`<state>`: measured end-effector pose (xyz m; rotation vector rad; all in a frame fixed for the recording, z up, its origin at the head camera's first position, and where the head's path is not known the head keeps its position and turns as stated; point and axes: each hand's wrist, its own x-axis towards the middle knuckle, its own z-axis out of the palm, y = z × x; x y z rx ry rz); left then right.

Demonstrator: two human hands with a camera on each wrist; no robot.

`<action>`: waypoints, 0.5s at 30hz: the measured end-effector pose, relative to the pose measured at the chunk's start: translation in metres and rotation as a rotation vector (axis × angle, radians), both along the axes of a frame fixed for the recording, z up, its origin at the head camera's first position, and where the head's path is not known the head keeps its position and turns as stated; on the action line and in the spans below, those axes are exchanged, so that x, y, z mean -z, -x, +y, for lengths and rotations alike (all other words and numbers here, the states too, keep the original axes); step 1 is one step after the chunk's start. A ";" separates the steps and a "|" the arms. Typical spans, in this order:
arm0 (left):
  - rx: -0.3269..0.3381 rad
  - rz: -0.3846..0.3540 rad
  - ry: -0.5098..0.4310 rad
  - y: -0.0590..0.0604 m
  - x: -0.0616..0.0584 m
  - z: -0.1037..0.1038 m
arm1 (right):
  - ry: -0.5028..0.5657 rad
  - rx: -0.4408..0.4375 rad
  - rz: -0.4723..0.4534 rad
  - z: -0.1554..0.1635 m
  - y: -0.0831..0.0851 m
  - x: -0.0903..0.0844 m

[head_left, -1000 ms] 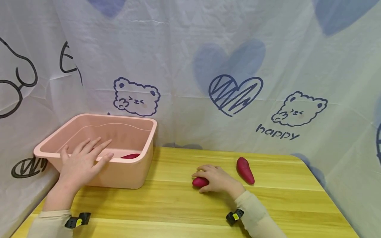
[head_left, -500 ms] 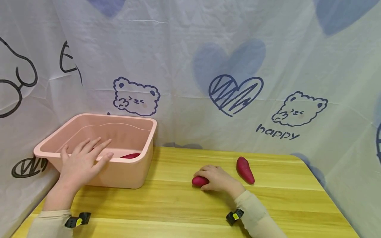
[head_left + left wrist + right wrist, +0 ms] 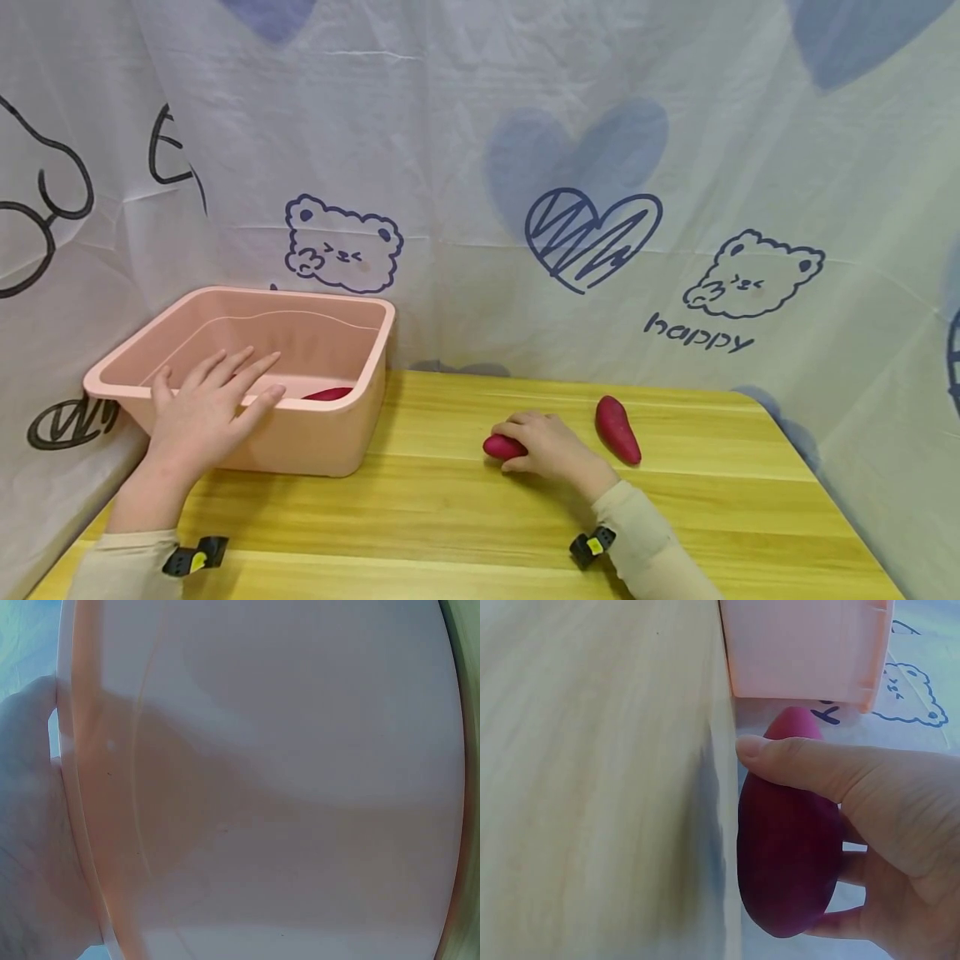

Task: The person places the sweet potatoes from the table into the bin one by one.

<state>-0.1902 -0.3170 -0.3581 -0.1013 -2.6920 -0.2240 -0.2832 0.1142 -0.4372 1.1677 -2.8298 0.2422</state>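
- Head view: my right hand [image 3: 551, 447] sits centre-low in the frame on the wood table [image 3: 450, 517], fingers curled over a red sweet potato [image 3: 503, 447]. Only its left tip pokes out from under my fingers; the rest is covered, so its full length is hard to judge here. Long axis runs roughly left-right in the frame.
- Same view: 2nd sweet potato [image 3: 618, 429] lies loose just right of my right hand, not touching it, tilted w/ the narrow end toward lower right. My right hand is much nearer to it than my left.
- Same view: my left hand [image 3: 201, 410] is at lower left, fingers straight and spread, resting on the near rim of the pink tub [image 3: 330, 437]. It grips nothing. A 3rd red piece [image 3: 328, 393] shows inside the tub behind the rim, mostly hidden.
- Left wrist view: almost all pink tub wall [image 3: 285, 787], very close and blurry. A bit of my left hand [image 3: 30, 825] shows at the left edge against the rim. Fingers can't be made out here.
- Right wrist view: the sweet potato [image 3: 787, 862] fills centre-right, thumb [image 3: 810, 766] pressed across its top and fingers wrapped beneath, so it's firmly grasped. It sits at the table surface; can't tell if lifted. The tub [image 3: 806, 649] is at the top, straight ahead of the potato's tip.
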 end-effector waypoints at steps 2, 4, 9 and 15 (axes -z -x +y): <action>0.000 0.000 0.000 0.000 0.000 0.000 | 0.008 0.000 0.008 0.000 0.000 -0.001; -0.001 0.001 0.000 0.000 0.000 0.000 | 0.018 0.001 0.014 0.001 0.000 -0.001; 0.002 0.006 -0.001 0.000 0.000 0.000 | 0.036 -0.002 0.040 0.001 0.001 -0.003; 0.002 0.004 -0.008 0.000 0.000 0.000 | 0.071 -0.010 0.081 0.000 0.001 -0.004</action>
